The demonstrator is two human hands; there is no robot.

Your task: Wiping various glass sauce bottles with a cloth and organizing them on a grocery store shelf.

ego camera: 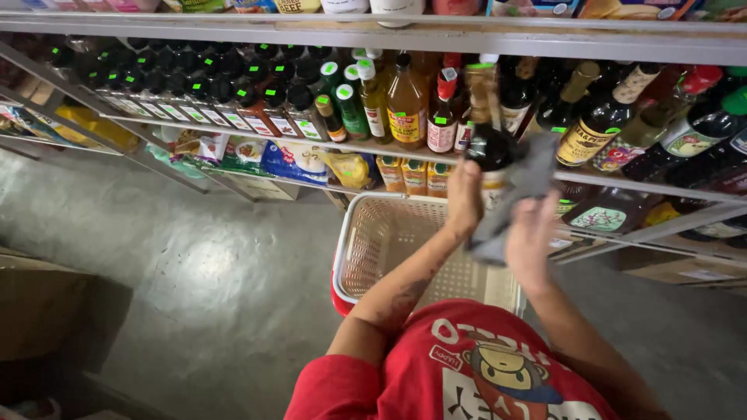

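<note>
the left hand [464,194] gripped a dark glass bottle [489,140] at twelve o'clock, above the plastic basket [389,233], while the right hand [531,237] clutched a grey cloth [520,190] against its side. wiping well probably meant a firm hold on the body and strokes down past the label.

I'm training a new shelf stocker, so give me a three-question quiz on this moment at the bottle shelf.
1. True or false: the left hand holds a dark bottle up in front of the shelf.
2. What does the right hand press against that bottle?
A. a grey cloth
B. a sponge
C. a price gun
3. Fill in: below the hands sits a beige ____ with a red rim.

Key: 1 true; 2 A; 3 basket.
</note>
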